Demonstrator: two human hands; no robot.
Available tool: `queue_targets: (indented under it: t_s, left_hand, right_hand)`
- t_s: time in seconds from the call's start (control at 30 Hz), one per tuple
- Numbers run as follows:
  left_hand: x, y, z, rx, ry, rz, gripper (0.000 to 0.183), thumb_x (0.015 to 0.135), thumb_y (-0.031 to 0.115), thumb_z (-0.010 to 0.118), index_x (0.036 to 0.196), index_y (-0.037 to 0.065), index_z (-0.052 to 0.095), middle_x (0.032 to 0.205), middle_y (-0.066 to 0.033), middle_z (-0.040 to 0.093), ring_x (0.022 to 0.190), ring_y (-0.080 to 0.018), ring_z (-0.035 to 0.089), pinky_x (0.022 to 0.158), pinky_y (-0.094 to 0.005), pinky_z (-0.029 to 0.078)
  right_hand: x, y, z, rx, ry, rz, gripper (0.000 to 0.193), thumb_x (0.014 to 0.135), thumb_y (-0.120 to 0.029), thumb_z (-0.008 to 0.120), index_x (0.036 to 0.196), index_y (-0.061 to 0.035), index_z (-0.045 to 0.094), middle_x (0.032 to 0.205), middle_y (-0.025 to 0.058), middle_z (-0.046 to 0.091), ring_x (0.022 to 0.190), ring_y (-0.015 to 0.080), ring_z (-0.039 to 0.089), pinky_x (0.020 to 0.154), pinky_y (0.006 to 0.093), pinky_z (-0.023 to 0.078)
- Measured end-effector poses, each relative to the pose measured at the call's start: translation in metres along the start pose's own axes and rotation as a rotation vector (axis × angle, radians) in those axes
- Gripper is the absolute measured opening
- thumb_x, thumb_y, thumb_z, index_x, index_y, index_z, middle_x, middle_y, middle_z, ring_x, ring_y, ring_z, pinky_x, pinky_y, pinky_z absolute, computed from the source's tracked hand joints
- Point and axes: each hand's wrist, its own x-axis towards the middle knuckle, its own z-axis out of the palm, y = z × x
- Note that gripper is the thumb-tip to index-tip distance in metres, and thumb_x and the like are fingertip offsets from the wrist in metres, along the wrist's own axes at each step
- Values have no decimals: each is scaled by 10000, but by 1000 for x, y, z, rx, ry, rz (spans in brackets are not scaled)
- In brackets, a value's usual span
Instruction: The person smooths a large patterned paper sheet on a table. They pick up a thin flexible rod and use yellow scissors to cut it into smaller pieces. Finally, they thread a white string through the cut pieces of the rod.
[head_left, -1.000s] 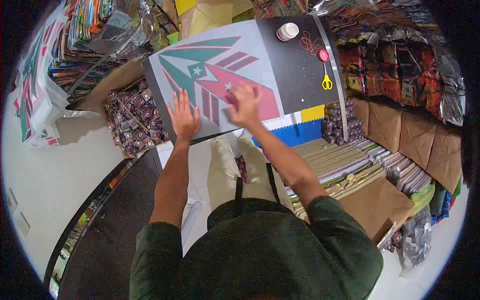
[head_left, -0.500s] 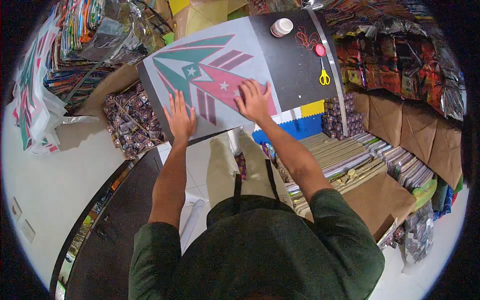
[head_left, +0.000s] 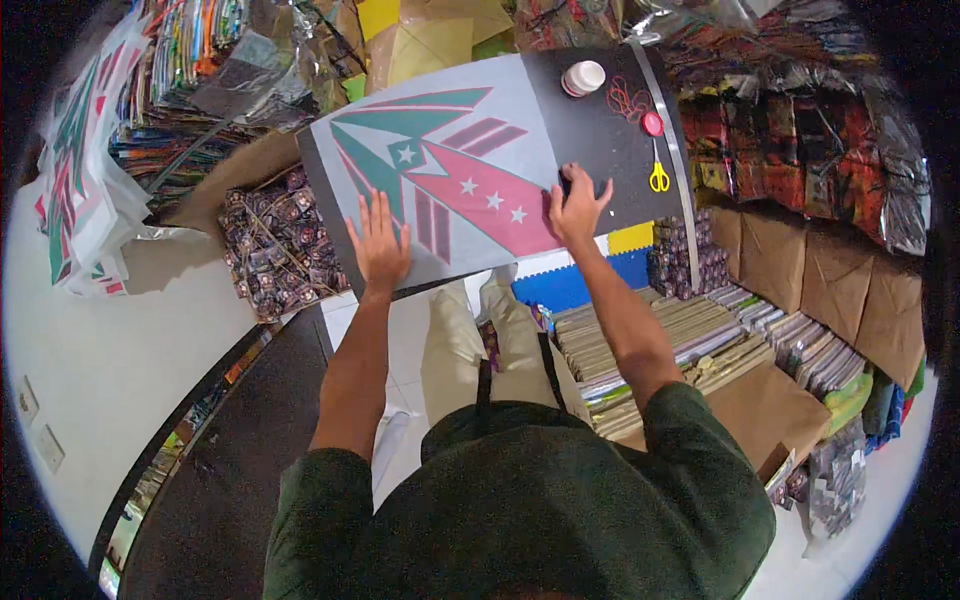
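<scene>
A thin whitish sheet (head_left: 460,105) with green and red shapes and white stars is spread over a dark board (head_left: 630,195). My left hand (head_left: 382,248) rests flat on the sheet's near left part, fingers stretched out. Over the sheet's right edge is my right hand (head_left: 578,208), its fingers bent and spread apart; no held object shows in it. To its right on the board lie yellow-handled scissors (head_left: 659,177), a round red piece (head_left: 653,124) and tangled red thread (head_left: 627,98). A white-capped bottle (head_left: 583,78) stands at the far side.
A box of small wrapped packets (head_left: 275,240) sits left of the board. Folded stacks (head_left: 650,335) and brown cardboard (head_left: 760,420) lie at the right. Another patterned sheet (head_left: 90,190) hangs far left, near piled packages (head_left: 195,130). A metal strip (head_left: 672,130) crosses the board's right side.
My right hand has moved right, from the red area to the sheet's right edge, uncovering white stars. My left hand stays flat on the sheet. The whole view has shifted slightly.
</scene>
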Motion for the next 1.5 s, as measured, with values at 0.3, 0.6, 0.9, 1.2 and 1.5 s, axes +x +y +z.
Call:
queue_targets:
  t_s: [0.3,0.6,0.9,1.2,1.5]
  left_hand:
    - [1,-5,1,22,-7,18,797,1010,367,546,1667,50,227,1746,-101,227,1618,-317,174,1273,-615,122]
    - [2,-3,3,28,-44,-13,785,1004,382,550,1658,53,266,1740,-96,243,1614,-319,182,1270,-622,109]
    - [1,-5,7,28,-34,6,797,1005,387,510,1673,62,220,1756,-92,191,1625,-316,132,1275,-625,76]
    - [2,-1,2,33,-59,-32,805,990,372,559,1664,61,248,1745,-93,223,1618,-310,161,1280,-614,101]
    - [4,-1,-8,-18,-29,-34,795,983,366,585,1652,58,287,1725,-109,280,1607,-315,213,1271,-629,134]
  right_hand:
    - [-44,-198,68,326,-156,-222,490,933,-312,662,1359,-78,606,1451,121,589,1457,303,456,1215,711,141]
    - [-41,-134,61,254,-225,-223,492,949,-283,662,1377,-56,570,1495,170,542,1506,336,397,1252,601,229]
    - [-16,-39,22,158,-147,-157,464,937,-278,678,1328,-48,576,1487,179,546,1486,356,422,1240,599,247]
    - [7,26,-5,141,-77,-66,493,969,-295,635,1373,-29,540,1517,195,520,1493,372,410,1245,621,206]
    - [-17,-183,49,250,-320,-341,568,964,-396,616,1447,-98,584,1613,159,452,1535,377,338,1258,624,188]
